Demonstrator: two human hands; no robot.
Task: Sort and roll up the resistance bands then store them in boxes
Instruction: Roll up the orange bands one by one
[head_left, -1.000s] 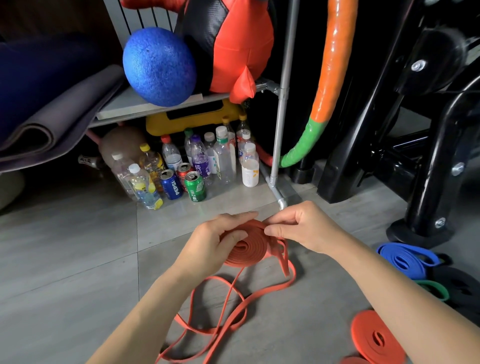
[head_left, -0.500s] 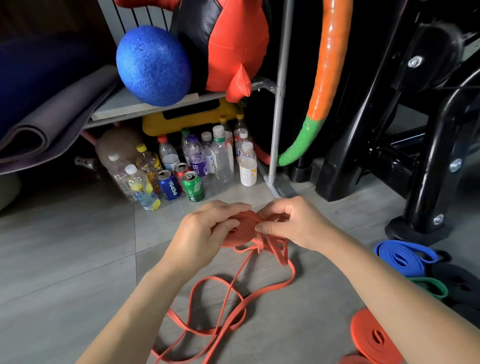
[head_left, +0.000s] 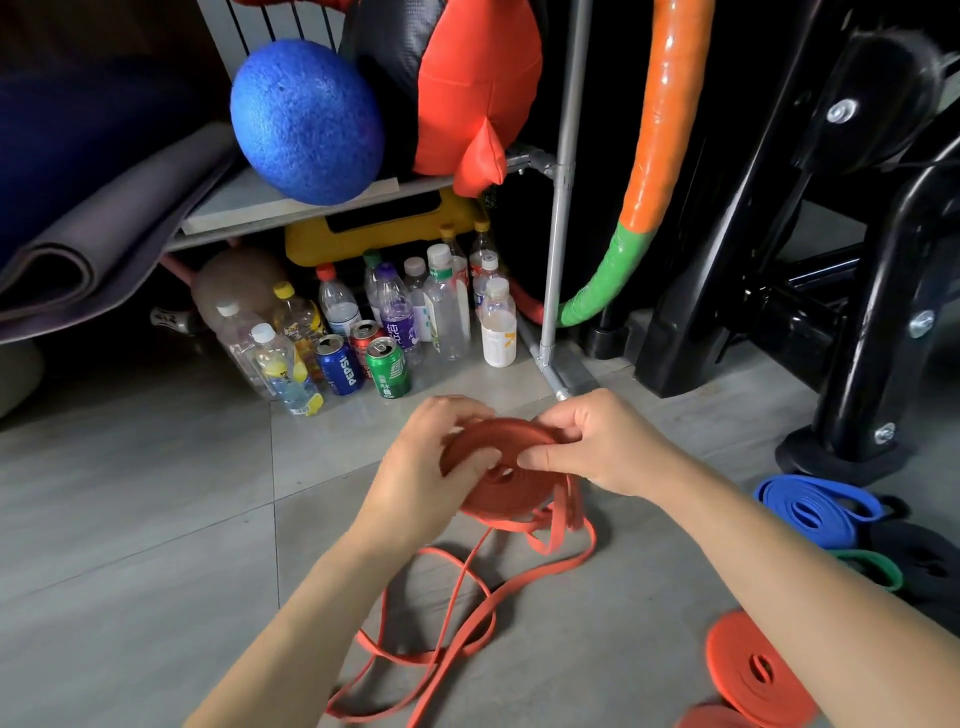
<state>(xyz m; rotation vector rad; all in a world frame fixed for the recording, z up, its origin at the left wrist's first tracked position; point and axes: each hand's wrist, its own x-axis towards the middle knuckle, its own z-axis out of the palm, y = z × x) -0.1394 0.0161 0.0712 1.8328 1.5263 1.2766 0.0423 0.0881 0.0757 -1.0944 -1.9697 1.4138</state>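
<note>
Since 1 second ago the coil (head_left: 511, 486) has turned in the grip, so its flat face and centre hole now look up toward the person, and the left thumb lies across that face. The left hand (head_left: 431, 467) curls round the coil's left edge. The right hand (head_left: 608, 447) pinches the upper right rim between thumb and fingers. Both hold the coil above the floor (head_left: 130, 519), in front of the bottles.

As a round disc the coil has no real long axis. Its hole axis tilts up and back toward the viewer. The loose tail (head_left: 467, 618) leaves the lower right edge and runs down and leftward along the floor in crossed loops.

Likely trouble:
- If either thumb eases off, the springy turns could slip sideways and the coil could unwind.
- The tail's crossed loops could feed a twist or snag into the next turn.

1 finished red roll (head_left: 758, 670) lies at the lower right. No box is in sight.
</note>
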